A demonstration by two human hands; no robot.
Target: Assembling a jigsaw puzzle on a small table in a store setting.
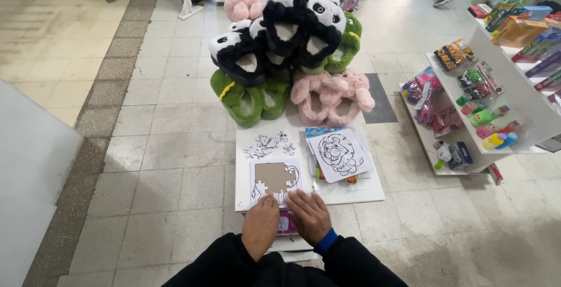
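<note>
1. My left hand point(260, 224) lies flat, palm down, with the fingers stretched and close together; the tips touch the bottom edge of the square cardboard puzzle frame point(275, 182). It grips nothing, it only presses, I think to keep the frame from sliding

2. My right hand point(308, 215) lies the same way just beside it, fingers spread a little, tips on the lower right corner of the frame; it also holds nothing

3. The frame lies on the white flat board point(362, 190) in front of me, with only its lower and right edge pieces in place

4. The loose black-and-white puzzle pieces point(269, 145) lie scattered just above the frame, in easy reach

5. The printed lion picture sheet point(339, 155) lies to the right, face up, probably as a model

6. Behind the board stands a pile of plush panda, green and pink slippers point(286, 47)
</note>
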